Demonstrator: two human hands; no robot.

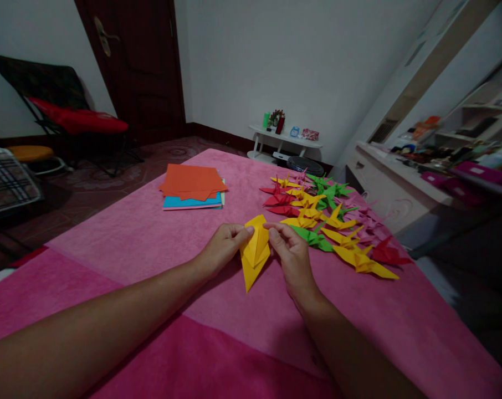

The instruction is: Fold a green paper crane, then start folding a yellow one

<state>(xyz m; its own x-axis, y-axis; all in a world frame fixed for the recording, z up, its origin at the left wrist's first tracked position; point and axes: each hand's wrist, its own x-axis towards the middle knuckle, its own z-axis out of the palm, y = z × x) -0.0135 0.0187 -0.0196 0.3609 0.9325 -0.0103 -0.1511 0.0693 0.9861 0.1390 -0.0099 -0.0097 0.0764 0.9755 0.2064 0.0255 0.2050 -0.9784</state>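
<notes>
A partly folded yellow origami paper (256,252) is held up between my two hands, its long point hanging toward me. My left hand (224,246) pinches its left edge, thumb on the front face. On the opposite side, my right hand (290,252) grips the upper right edge between thumb and forefinger. Just right of that hand lie folded paper cranes in several colours, among them a green crane (313,238) and a yellow crane (364,260). Farther off to the left sits a stack of square paper with orange sheets (193,180) on top and blue sheets (193,201) below.
A pink cloth (151,244) covers the table. Red crane (388,252) lies near the right edge. Beyond the table are a low white shelf (284,136), a cluttered dresser (400,183), a folding chair (68,111) with a red cushion, and a dark door (138,66).
</notes>
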